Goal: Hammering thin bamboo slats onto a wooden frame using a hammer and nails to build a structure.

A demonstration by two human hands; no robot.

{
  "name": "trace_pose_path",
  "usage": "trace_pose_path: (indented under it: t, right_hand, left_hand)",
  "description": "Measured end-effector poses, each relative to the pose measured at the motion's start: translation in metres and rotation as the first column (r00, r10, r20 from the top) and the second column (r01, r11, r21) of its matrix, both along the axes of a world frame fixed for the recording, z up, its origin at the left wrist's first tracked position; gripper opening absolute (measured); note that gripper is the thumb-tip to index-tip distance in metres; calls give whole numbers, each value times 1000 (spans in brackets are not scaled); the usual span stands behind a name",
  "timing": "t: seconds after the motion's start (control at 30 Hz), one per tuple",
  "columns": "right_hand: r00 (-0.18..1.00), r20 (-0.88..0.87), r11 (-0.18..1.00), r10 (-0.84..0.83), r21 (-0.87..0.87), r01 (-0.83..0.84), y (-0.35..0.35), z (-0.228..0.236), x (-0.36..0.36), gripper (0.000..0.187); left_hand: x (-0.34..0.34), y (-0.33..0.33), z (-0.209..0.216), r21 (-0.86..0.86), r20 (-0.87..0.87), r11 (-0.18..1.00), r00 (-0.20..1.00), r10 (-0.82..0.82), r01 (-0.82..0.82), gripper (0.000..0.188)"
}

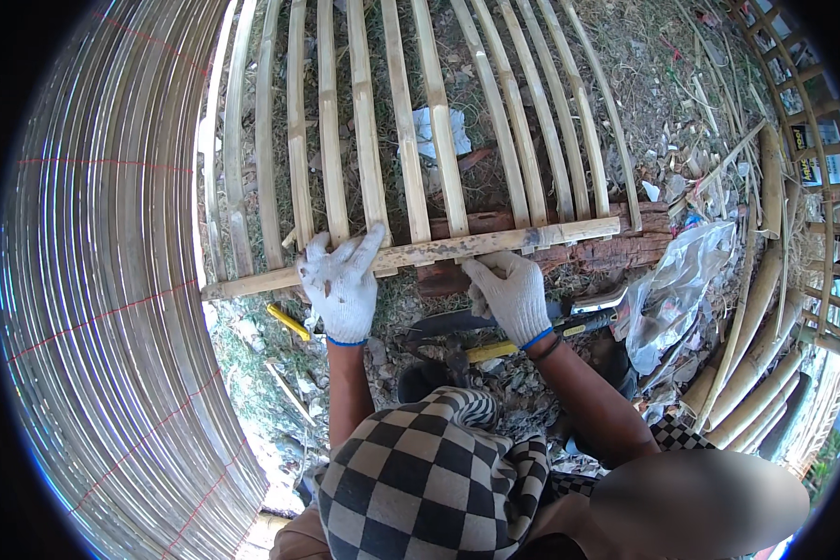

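My left hand (pixel 341 287), in a white work glove, lies with fingers spread across the bamboo crosspiece (pixel 411 253) near its left part. The crosspiece lies over the near ends of several long bamboo slats (pixel 364 121) that run away from me. My right hand (pixel 511 297), also gloved, is closed at the crosspiece's near edge, right of its middle, thumb beside a slat end; its curled fingers are partly hidden. Below the hands are a yellow-handled hammer (pixel 492 351), a dark blade (pixel 446 323) and a slim yellow tool (pixel 287 322).
A reddish wooden beam (pixel 625 245) lies under the crosspiece. To the right are a clear plastic bag (pixel 677 291), bamboo poles (pixel 761 350) and a bamboo lattice (pixel 819 201). A tall slatted bamboo screen (pixel 112 252) with red strings stands on the left. Scraps litter the ground.
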State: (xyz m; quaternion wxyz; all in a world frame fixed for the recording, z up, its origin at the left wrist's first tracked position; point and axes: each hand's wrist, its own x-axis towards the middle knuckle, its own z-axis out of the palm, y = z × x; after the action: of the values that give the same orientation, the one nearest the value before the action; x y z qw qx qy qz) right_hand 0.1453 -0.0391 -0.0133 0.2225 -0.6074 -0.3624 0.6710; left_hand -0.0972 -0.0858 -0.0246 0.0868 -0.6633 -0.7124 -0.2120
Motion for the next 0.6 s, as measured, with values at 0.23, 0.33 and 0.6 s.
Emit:
trace_pose_path:
  t: [0.23, 0.33, 0.6]
  right_hand:
    - [1000, 2, 1000, 16, 12, -16, -1, 4, -3, 24]
    - [998, -28, 998, -50, 43, 52, -7, -2, -4, 25]
    - [946, -161, 958, -283, -10, 285, -20, -5, -14, 23]
  left_hand:
    - [-8, -1, -11, 1, -1, 1000, 1000, -1, 1, 69]
    - [-7, -1, -11, 24, 2, 1000, 1000, -5, 5, 69]
    - [-14, -2, 0, -47, -30, 998, 999, 27, -29, 66]
